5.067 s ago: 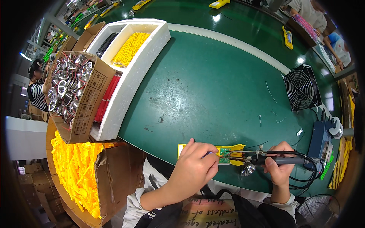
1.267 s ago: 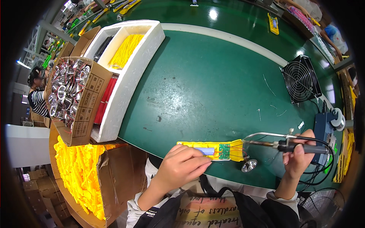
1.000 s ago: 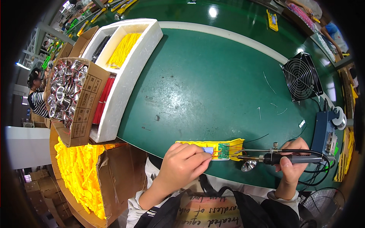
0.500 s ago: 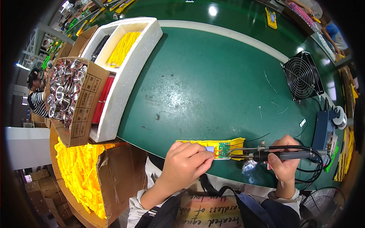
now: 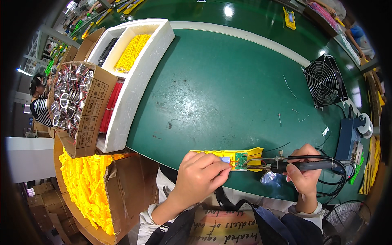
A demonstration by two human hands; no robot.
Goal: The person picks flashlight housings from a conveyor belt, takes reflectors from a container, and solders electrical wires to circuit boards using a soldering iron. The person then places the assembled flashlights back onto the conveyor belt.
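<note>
A yellow plastic housing (image 5: 256, 153) lies at the table's near edge, with a green circuit board (image 5: 241, 157) and a blue cylindrical part (image 5: 225, 159) in it. Over its left part, my left hand (image 5: 203, 171) is closed in a pinch beside the orange wires at the board. Whatever sits between those fingertips is hidden. My right hand (image 5: 304, 173) grips a soldering iron (image 5: 306, 166) with a thin feed tube clamped along it, its tip at the board's right end. Below the tip hangs a shiny reflector cup (image 5: 268, 177).
Left stands a white foam tray (image 5: 141, 87) of yellow, red and black wires, beside a carton (image 5: 87, 110) of reflector cups. Below is a box of yellow parts (image 5: 85, 183). A black fan (image 5: 325, 81) and a blue soldering station (image 5: 347, 139) with cables stand right.
Both hands and the soldering iron stay almost where they were. The reflector cup looks slightly shifted and brighter. A yellow housing at the far right has slid a little to the left.
</note>
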